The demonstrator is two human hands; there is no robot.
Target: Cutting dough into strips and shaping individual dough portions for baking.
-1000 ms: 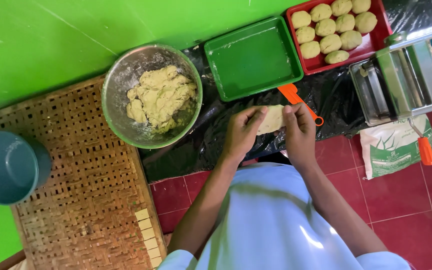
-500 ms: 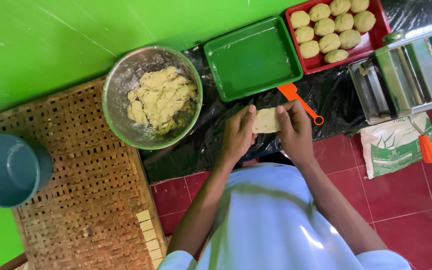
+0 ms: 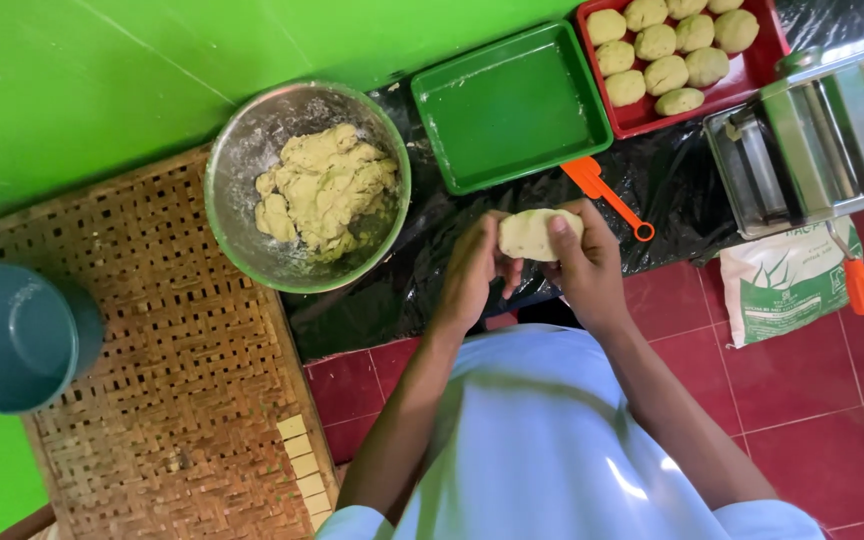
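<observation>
A pale flattened piece of dough (image 3: pixel 530 234) sits between both my hands, in front of my chest. My left hand (image 3: pixel 472 272) cups its left end. My right hand (image 3: pixel 584 262) grips its right end, thumb pressed on top. To the left stands a metal bowl (image 3: pixel 237 150) holding a large lump of the same dough (image 3: pixel 324 188). Just above my hands lies an empty green tray (image 3: pixel 508 103). An orange-handled scraper (image 3: pixel 604 189) lies on the black plastic sheet beside my right hand.
A red tray (image 3: pixel 752 68) at top right holds several dough balls. A metal roller machine (image 3: pixel 820 135) stands at the right, with a white and green flour bag (image 3: pixel 788 285) below it. A woven bamboo mat (image 3: pixel 152 400) and a blue-grey bowl (image 3: pixel 12 335) lie at the left.
The dough piece has turned between my hands and now shows as a thicker oval. My right thumb has come over its top.
</observation>
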